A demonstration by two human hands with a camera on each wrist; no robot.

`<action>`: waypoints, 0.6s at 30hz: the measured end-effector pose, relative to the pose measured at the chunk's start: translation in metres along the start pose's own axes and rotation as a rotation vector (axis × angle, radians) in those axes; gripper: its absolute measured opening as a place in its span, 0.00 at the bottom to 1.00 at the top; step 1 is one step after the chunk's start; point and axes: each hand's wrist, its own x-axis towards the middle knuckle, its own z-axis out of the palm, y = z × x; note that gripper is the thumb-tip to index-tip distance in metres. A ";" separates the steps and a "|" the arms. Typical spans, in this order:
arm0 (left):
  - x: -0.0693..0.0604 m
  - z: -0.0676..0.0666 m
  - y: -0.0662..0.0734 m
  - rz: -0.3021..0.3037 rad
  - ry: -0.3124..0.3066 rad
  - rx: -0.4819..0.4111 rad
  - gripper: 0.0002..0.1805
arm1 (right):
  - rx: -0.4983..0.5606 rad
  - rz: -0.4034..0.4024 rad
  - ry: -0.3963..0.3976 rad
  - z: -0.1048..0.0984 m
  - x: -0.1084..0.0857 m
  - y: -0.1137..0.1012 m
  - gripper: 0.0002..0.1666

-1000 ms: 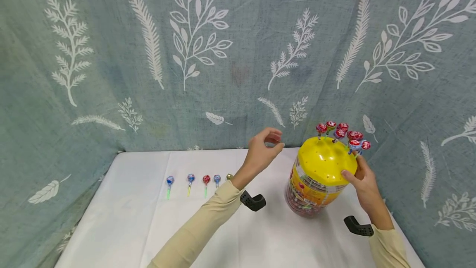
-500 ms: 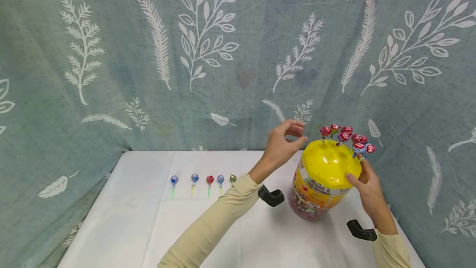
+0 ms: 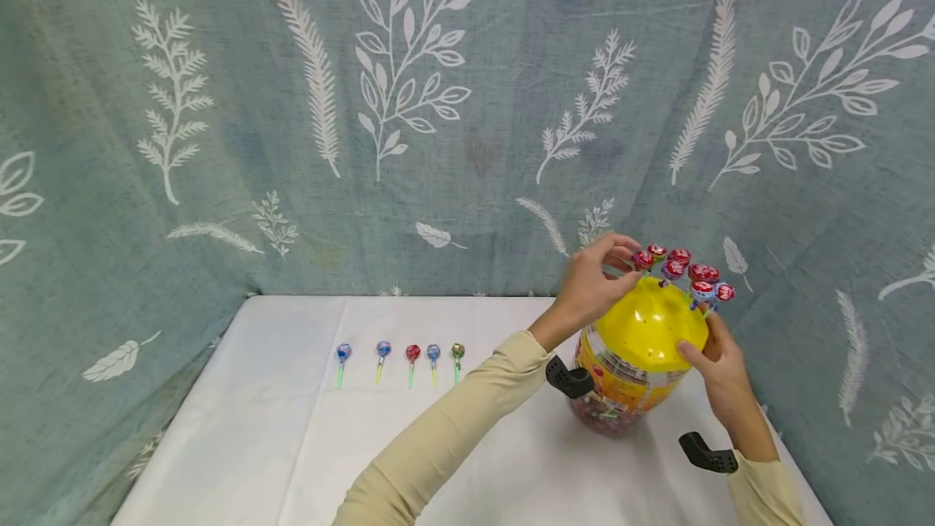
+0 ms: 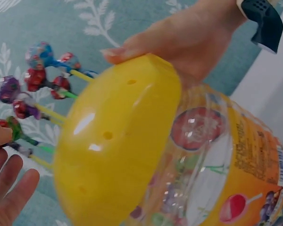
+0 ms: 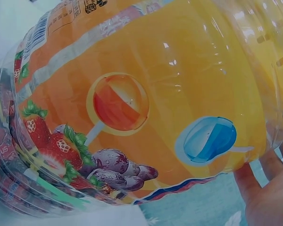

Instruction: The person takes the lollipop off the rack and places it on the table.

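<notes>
A clear plastic jar (image 3: 626, 390) with a fruit-printed label stands tilted on the white table, full of wrapped lollipops. Its domed yellow lid (image 3: 646, 329) has small holes, and several lollipops (image 3: 703, 273) stand in it by their sticks. My left hand (image 3: 590, 286) is at the leftmost red lollipop (image 3: 642, 260), thumb and fingertips around its head. In the left wrist view, that hand's (image 4: 9, 190) other fingers are spread below the lollipops. My right hand (image 3: 719, 368) grips the right side of the lid, thumb on top; the left wrist view shows it behind the lid.
Several lollipops (image 3: 412, 355) lie in a row on the left half of the white-covered table (image 3: 292, 445), heads toward the back. A green leaf-patterned cloth (image 3: 467, 104) hangs behind and at both sides. Each wrist wears a black camera mount (image 3: 570, 378).
My left hand has moved right, from beside the jar to the leftmost lollipop on the lid. My right hand stays on the lid, and the jar keeps its tilt.
</notes>
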 end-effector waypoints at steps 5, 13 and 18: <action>0.001 0.012 -0.006 0.002 0.028 0.015 0.18 | -0.009 0.008 -0.003 0.000 0.001 -0.001 0.39; 0.001 0.018 -0.008 0.011 0.057 0.058 0.18 | 0.010 -0.007 -0.008 0.000 0.001 0.003 0.40; 0.002 0.017 -0.004 0.012 0.056 0.029 0.17 | -0.003 -0.002 -0.005 0.000 0.001 0.003 0.39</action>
